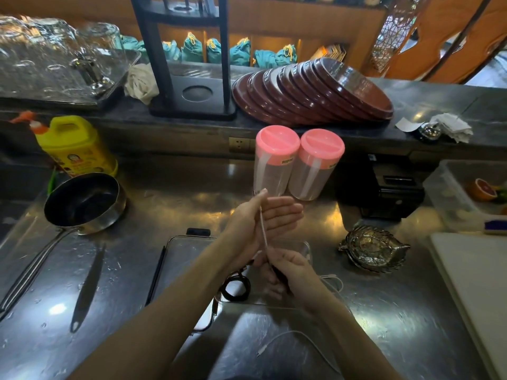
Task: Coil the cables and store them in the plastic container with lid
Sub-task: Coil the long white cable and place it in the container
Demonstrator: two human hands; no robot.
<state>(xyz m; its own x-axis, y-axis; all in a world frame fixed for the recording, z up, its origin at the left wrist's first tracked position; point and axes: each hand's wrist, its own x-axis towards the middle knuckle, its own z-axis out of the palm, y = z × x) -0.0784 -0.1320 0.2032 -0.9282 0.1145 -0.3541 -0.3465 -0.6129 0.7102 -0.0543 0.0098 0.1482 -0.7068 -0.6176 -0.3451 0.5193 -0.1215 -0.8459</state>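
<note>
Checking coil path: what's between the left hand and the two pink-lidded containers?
Head view: bare steel counter separates left hand from clear pink-lidded plastic containers.

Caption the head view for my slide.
Both hands wind a white cable over a steel counter; left hand flat, right hand pinching, black cable already coiled.

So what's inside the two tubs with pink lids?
Both pink-lidded tubs look empty through their clear walls; only pale streaks show. Their bottoms are partly hidden by the left hand.
</note>
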